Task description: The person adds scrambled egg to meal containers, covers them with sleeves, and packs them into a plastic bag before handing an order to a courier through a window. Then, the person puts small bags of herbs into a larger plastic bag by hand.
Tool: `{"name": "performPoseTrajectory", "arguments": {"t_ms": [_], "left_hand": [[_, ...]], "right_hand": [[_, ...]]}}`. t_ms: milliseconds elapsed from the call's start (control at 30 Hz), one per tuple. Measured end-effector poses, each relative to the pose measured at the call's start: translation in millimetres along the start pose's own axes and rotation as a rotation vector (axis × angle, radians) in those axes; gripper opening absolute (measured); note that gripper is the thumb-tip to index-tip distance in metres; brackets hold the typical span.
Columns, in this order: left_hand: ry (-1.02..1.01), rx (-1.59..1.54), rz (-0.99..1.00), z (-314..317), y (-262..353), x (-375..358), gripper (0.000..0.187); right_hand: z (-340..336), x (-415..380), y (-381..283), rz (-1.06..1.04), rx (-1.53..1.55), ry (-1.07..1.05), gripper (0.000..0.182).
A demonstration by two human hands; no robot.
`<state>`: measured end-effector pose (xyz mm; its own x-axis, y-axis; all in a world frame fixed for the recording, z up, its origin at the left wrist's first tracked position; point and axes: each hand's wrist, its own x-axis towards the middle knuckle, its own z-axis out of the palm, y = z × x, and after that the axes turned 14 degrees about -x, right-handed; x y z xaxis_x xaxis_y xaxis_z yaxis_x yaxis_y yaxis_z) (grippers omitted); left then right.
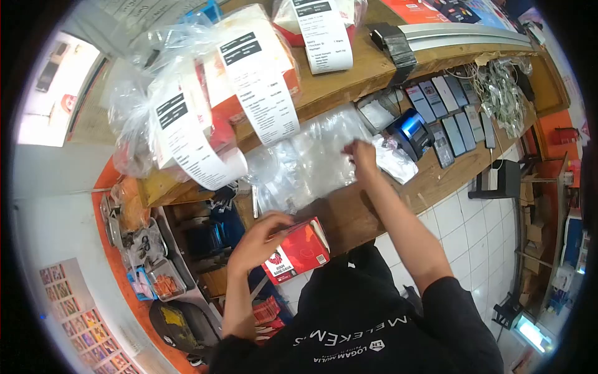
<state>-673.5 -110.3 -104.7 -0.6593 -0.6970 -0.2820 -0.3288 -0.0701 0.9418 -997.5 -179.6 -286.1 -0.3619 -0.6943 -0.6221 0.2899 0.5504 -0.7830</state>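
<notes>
My left hand is wrapped over the top left side of a red and white food box, holding it tilted at the counter's near edge. Some of its fingers are hidden behind the box. Farther up, my right hand is above the right end of a pile of clear plastic bags. Its fingers are curled together, and whether they pinch a bag cannot be made out. Beside that hand lie a crumpled white plastic wrap and a blue and black device.
Bagged food boxes with long receipts stand on the raised shelf ahead. Several phones lie in rows on the right of the wooden counter, near tangled cables. A black tape-wrapped object sits on the shelf edge.
</notes>
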Motion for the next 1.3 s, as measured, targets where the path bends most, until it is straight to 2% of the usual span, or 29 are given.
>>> {"name": "performPoseTrajectory", "arguments": {"t_ms": [67, 133, 200, 267, 333, 400, 467, 500, 533, 633, 733, 833, 900, 967, 1000, 1067, 1100, 1133, 1200, 1233, 1300], "left_hand": [[-0.391, 0.054, -0.004, 16.6, -7.6, 58.7, 0.028], [-0.510, 0.024, -0.040, 46.2, -50.6, 116.7, 0.029], [-0.340, 0.274, 0.204, 70.8, -121.9, 168.0, 0.028], [-0.224, 0.579, 0.437, 66.2, -214.8, 225.5, 0.028], [-0.102, 0.637, 0.474, 58.7, -203.0, 244.0, 0.030], [0.020, 0.446, 0.294, 51.6, -163.5, 237.1, 0.031], [-0.114, 0.433, 0.201, 42.2, -150.0, 239.9, 0.029], [-0.171, 0.430, 0.160, 37.1, -148.2, 244.2, 0.028], [-0.163, 0.388, 0.210, 35.7, -162.4, 248.6, 0.027], [-0.098, 0.433, 0.133, 39.9, -176.2, 256.9, 0.028], [-0.052, 0.403, 0.006, 48.2, -183.8, 258.2, 0.035], [-0.129, 0.475, -0.097, 50.6, -176.5, 262.6, 0.039], [-0.070, 0.506, 0.158, 52.2, -189.3, 270.8, 0.041], [-0.059, 0.221, 0.218, 53.3, -189.9, 274.2, 0.041], [-0.072, -0.075, 0.140, 53.2, -178.7, 276.3, 0.040], [-0.006, 0.100, 0.233, 53.5, -216.3, 274.4, 0.042], [0.063, 0.581, 0.447, 51.2, -251.8, 282.3, 0.045], [0.043, 0.467, 0.298, 50.1, -235.2, 276.6, 0.042], [-0.113, 0.616, 0.216, 32.9, -221.7, 285.2, 0.037], [-0.252, 0.870, 0.289, 24.2, -229.3, 291.8, 0.036], [0.047, 0.615, 0.166, 37.2, -196.6, 285.7, 0.033]], "right_hand": [[14.0, 8.7, -52.4, 0.025, 0.084, -0.086, 0.019], [25.4, 5.6, -91.0, 0.051, 0.165, -0.154, 0.018], [34.7, 4.1, -114.4, 0.018, 0.182, -0.173, 0.018], [38.7, 5.7, -117.5, 0.050, 0.217, -0.198, 0.017], [33.0, 8.3, -115.4, 0.080, 0.243, -0.247, 0.018], [23.3, 14.6, -109.6, 0.072, 0.268, -0.279, 0.020], [14.6, 14.4, -99.5, 0.068, 0.288, -0.294, 0.022], [9.8, 15.6, -97.5, 0.056, 0.291, -0.298, 0.023], [6.1, 16.3, -97.7, 0.039, 0.294, -0.303, 0.024], [-7.4, 11.5, -88.0, -0.035, 0.285, -0.416, 0.029], [-16.6, -8.8, -74.9, -0.047, 0.299, -0.353, 0.031], [-21.4, -9.8, -61.8, -0.066, 0.332, -0.387, 0.037], [-21.5, -7.6, -56.7, -0.083, 0.280, -0.410, 0.038], [-19.0, -14.0, -54.9, -0.075, 0.239, -0.415, 0.040], [-17.6, -14.1, -52.8, -0.102, 0.200, -0.409, 0.039], [-17.0, -24.7, -42.0, -0.109, 0.108, -0.398, 0.038], [-18.7, -26.8, -44.7, -0.121, 0.053, -0.396, 0.038], [-22.5, -25.2, -37.5, -0.148, -0.076, -0.421, 0.038], [-28.1, -23.2, -15.9, -0.242, -0.363, -0.472, 0.033], [-28.2, -22.1, 2.6, -0.311, -0.527, -0.492, 0.031], [-24.9, -22.7, 35.5, -0.628, -0.879, -0.457, 0.030]]}}
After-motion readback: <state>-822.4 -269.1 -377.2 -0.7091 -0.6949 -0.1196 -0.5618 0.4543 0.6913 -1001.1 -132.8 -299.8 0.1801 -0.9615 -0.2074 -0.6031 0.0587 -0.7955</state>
